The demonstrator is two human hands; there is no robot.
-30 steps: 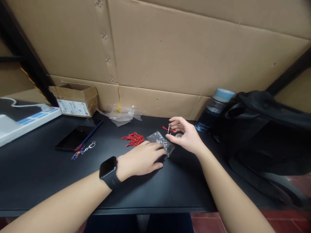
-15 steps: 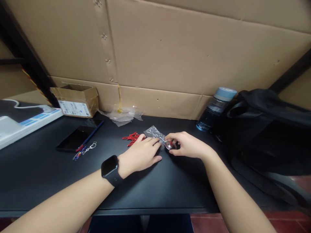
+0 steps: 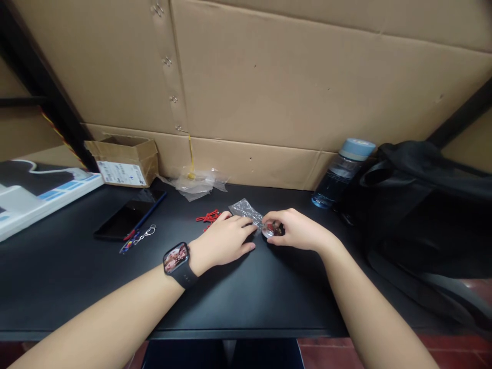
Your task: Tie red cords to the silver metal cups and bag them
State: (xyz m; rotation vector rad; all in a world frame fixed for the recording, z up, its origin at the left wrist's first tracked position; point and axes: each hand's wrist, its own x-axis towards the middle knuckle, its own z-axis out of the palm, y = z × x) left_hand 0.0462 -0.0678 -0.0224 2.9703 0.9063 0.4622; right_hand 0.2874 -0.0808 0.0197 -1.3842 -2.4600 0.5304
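My left hand (image 3: 229, 237) lies flat on the black table, fingers stretched out and apart. Its fingertips touch the lower end of a small clear plastic bag (image 3: 244, 209). Red cord loops (image 3: 208, 217) lie beside and partly under this hand. On the wrist sits a black smartwatch (image 3: 177, 258) with its screen lit. My right hand (image 3: 294, 230) curls its thumb and fingers around a small round shiny object (image 3: 268, 229) with some red on it, just right of the bag. The fingers hide part of this object, and its kind is unclear.
At the left are a power strip (image 3: 54, 202), an open cardboard box (image 3: 128, 159), a dark tablet (image 3: 126, 218) and a keychain (image 3: 138, 238). Loose clear plastic wrappers (image 3: 198, 185) lie at the back. To the right stand a water bottle (image 3: 340, 177) and a black bag (image 3: 426, 205).
The round object has turned slightly within my right hand and shows more of its face. The watch screen has lit up. My left hand has stayed nearly still.
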